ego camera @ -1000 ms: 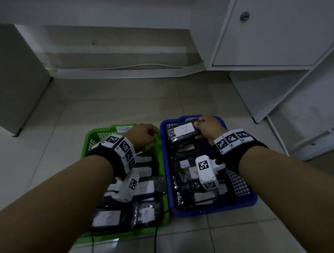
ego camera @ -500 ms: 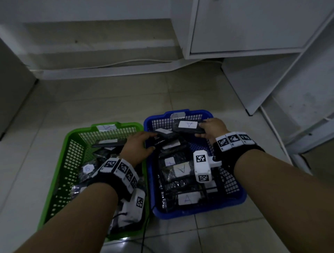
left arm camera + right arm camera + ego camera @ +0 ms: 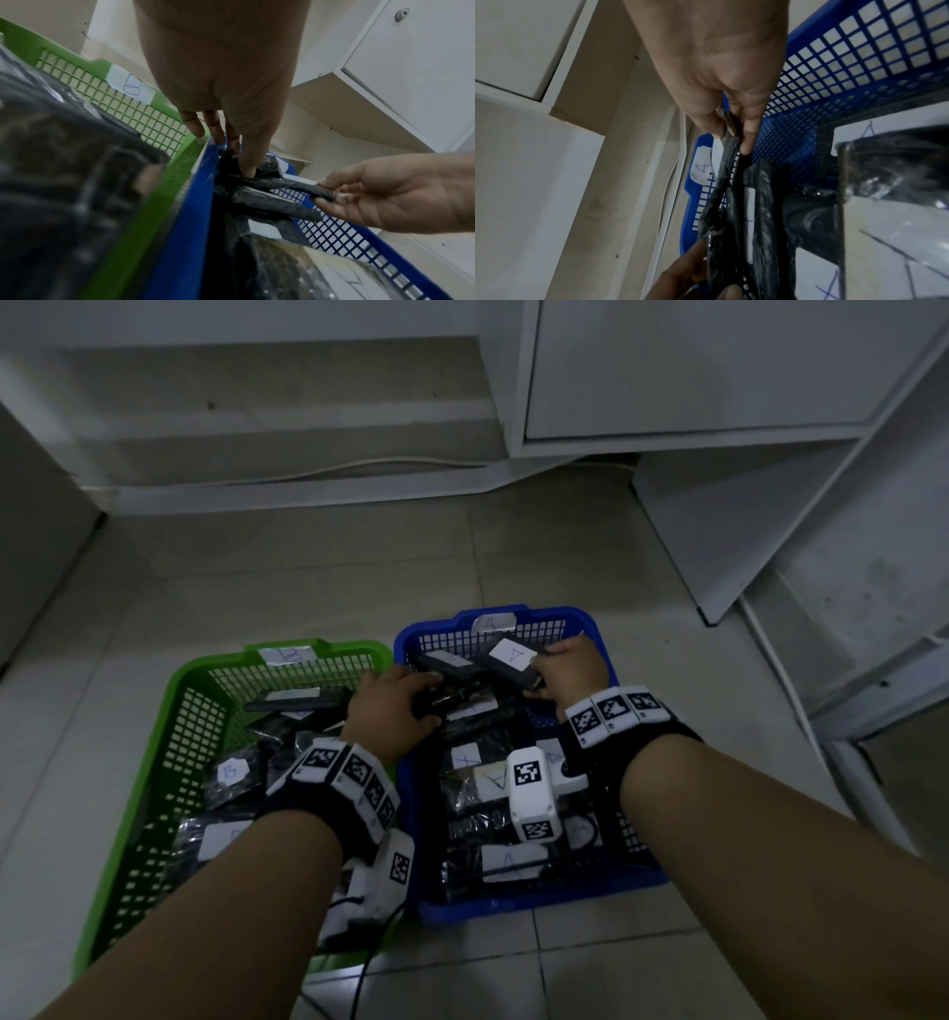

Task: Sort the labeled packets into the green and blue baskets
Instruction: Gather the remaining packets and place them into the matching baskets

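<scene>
A green basket (image 3: 195,711) tagged B sits on the left and a blue basket (image 3: 590,629) tagged A on the right. Both hold several black packets with white labels. My left hand (image 3: 426,706) reaches over the shared rim into the blue basket, fingers curled on a black packet (image 3: 457,701). In the left wrist view its thumb (image 3: 246,168) presses into that black plastic. My right hand (image 3: 539,672) pinches the end of a black packet labelled A (image 3: 506,660) above the far end of the blue basket. The right wrist view shows that pinch (image 3: 734,132) on the packet's edge (image 3: 729,162).
The baskets stand side by side on a tiled floor (image 3: 308,588). White cabinets (image 3: 693,367) and a leaning white panel (image 3: 744,516) stand behind and to the right. A white cable (image 3: 359,467) runs along the back wall base. A dark cord (image 3: 364,963) trails by the green basket's near end.
My left hand has moved from the green basket across the rim into the blue one and closed on a packet. The right hand still holds the A packet. The head view has dropped slightly.
</scene>
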A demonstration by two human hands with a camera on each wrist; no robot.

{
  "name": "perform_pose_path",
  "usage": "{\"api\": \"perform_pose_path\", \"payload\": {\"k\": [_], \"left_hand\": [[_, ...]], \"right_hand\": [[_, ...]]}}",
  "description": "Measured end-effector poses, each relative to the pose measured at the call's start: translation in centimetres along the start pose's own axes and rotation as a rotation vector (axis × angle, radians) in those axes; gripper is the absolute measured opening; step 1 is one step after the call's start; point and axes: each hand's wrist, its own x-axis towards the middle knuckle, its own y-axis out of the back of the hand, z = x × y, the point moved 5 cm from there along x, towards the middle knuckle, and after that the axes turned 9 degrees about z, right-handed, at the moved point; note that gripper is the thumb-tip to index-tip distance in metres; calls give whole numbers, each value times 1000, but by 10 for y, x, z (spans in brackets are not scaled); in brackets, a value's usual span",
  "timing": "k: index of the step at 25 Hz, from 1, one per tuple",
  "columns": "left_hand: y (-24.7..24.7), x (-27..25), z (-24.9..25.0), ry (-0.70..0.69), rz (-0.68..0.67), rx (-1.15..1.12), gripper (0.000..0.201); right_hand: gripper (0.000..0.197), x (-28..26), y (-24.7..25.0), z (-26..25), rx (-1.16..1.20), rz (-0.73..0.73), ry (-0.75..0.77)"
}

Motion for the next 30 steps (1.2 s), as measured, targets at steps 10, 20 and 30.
{"api": "perform_pose_path", "payload": {"k": [10,20,30], "left_hand": [[7,6,30,140,12,-180,44],[-7,8,20,91,39,-150,50],[5,28,16,123,-67,-77,43]], "right_hand": [[12,-1,31,24,-146,147,62],[22,-8,33,23,-254,252,293],[26,17,15,26,-374,66,240]]}}
